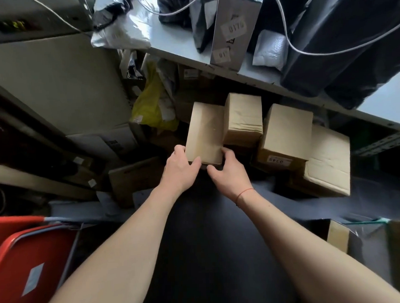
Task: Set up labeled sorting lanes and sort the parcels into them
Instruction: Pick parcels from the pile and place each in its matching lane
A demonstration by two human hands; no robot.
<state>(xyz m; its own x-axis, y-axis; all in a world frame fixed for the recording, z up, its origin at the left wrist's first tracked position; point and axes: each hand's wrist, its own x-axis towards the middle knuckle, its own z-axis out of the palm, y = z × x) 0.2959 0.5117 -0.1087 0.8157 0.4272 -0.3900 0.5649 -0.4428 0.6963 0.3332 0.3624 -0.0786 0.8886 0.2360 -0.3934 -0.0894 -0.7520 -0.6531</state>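
A plain brown cardboard parcel sits under the grey shelf, its near end towards me. My left hand grips its near left corner, thumb on the front edge. My right hand grips the near right corner, fingers curled round the edge. Right behind it stands a second brown box. Further right, a box with a label reading 0345 leans on a larger creased carton.
The shelf board above carries a tall grey box with number stickers, silver and black mailer bags and white cables. A yellow bag lies at the back left. A red cart stands at lower left.
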